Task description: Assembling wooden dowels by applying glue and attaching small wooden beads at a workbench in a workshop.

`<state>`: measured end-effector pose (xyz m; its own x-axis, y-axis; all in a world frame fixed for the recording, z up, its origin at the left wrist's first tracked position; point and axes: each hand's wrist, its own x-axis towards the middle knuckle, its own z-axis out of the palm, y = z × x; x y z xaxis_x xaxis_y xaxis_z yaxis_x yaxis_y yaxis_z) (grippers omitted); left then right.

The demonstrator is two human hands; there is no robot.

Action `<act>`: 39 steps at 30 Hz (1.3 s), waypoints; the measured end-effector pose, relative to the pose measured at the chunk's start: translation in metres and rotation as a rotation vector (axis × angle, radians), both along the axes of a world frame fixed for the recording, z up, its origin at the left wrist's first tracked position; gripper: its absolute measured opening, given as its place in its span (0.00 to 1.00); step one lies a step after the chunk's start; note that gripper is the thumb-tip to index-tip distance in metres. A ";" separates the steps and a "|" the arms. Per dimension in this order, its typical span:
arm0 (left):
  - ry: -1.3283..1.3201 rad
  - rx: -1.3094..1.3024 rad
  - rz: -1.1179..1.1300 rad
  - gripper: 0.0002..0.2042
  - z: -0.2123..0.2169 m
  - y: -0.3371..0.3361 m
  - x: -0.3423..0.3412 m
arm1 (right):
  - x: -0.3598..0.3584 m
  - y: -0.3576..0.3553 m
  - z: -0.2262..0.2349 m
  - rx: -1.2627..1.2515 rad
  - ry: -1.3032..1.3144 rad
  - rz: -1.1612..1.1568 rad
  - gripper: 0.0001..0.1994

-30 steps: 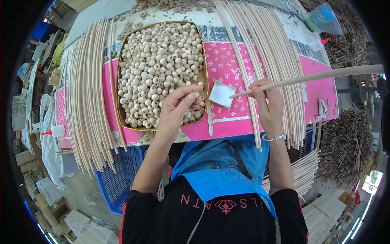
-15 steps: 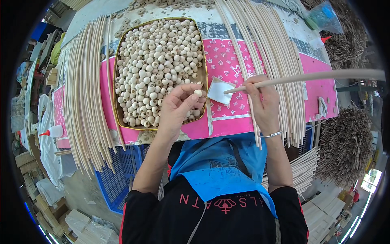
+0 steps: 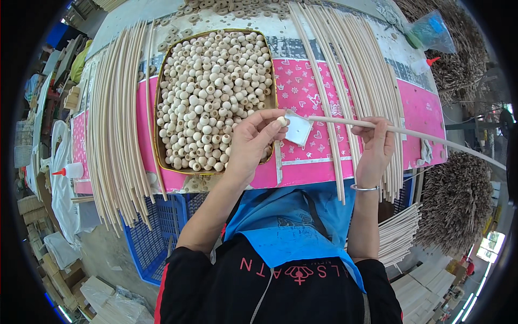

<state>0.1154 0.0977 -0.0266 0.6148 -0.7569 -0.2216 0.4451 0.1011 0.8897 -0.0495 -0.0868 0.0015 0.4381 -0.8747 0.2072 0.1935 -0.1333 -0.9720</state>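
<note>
Between the thumb and fingers of my left hand [image 3: 254,141] is a small wooden bead [image 3: 282,122], near the right rim of the bead tray. My right hand [image 3: 374,148] grips a long pale wooden dowel [image 3: 415,133], which runs out past the right side of the table. The dowel's near end points left toward the bead, with a gap between them. Below that gap lies a small white glue dish [image 3: 298,129] on the pink cover. The gold-rimmed tray [image 3: 157,119] is heaped with round wooden beads [image 3: 216,97], many showing a drilled hole.
Dowels lie in a row on the left [image 3: 116,124] and another row on the right [image 3: 359,81] of the table. Flat wooden rings [image 3: 226,6] are scattered at the back. Red-tipped glue bottles [image 3: 70,170] stand at the sides. A blue crate [image 3: 154,237] is below the table edge.
My left hand has moved right with the bead, away from the tray. My right hand has shifted right and lower, drawing the dowel's end back from the glue dish and levelling it.
</note>
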 end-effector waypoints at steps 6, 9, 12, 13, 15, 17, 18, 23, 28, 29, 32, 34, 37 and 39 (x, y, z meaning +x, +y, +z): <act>0.131 -0.088 -0.028 0.14 0.002 -0.014 -0.008 | -0.004 0.004 0.015 0.044 -0.108 0.028 0.15; 0.204 -0.125 -0.039 0.14 0.003 -0.018 -0.012 | -0.004 0.007 0.018 0.050 -0.137 0.057 0.15; 0.252 -0.144 -0.054 0.14 0.005 -0.018 -0.015 | -0.001 0.012 0.016 0.045 -0.148 0.076 0.14; 0.265 -0.150 -0.059 0.14 0.006 -0.018 -0.015 | -0.001 0.012 0.015 0.044 -0.148 0.072 0.14; 0.258 -0.147 -0.060 0.14 0.007 -0.018 -0.017 | -0.001 0.012 0.014 0.051 -0.153 0.083 0.14; 0.251 -0.145 -0.058 0.14 0.006 -0.017 -0.018 | -0.002 0.012 0.012 0.058 -0.158 0.096 0.13; 0.226 -0.148 -0.062 0.14 0.005 -0.017 -0.018 | -0.003 0.011 0.011 0.065 -0.166 0.096 0.13; 0.182 -0.136 -0.031 0.14 0.005 -0.010 -0.016 | -0.007 0.006 0.010 0.107 -0.198 0.092 0.14; 0.162 -0.169 -0.029 0.14 0.006 -0.004 -0.013 | -0.012 0.003 0.009 0.285 -0.261 0.091 0.15; 0.166 -0.171 -0.021 0.14 0.007 -0.002 -0.012 | -0.012 0.003 0.008 0.285 -0.255 0.098 0.15; 0.161 -0.177 -0.018 0.14 0.008 0.002 -0.010 | -0.013 0.000 0.003 0.360 -0.269 0.082 0.16; 0.163 -0.183 -0.014 0.14 0.007 0.004 -0.006 | -0.013 -0.001 -0.001 0.344 -0.226 0.017 0.16; 0.130 -0.167 0.042 0.14 0.006 0.009 0.001 | 0.001 -0.001 -0.006 0.096 0.041 0.025 0.16; 0.119 -0.162 0.050 0.14 0.006 0.012 0.004 | 0.012 0.004 -0.005 0.047 0.078 0.002 0.14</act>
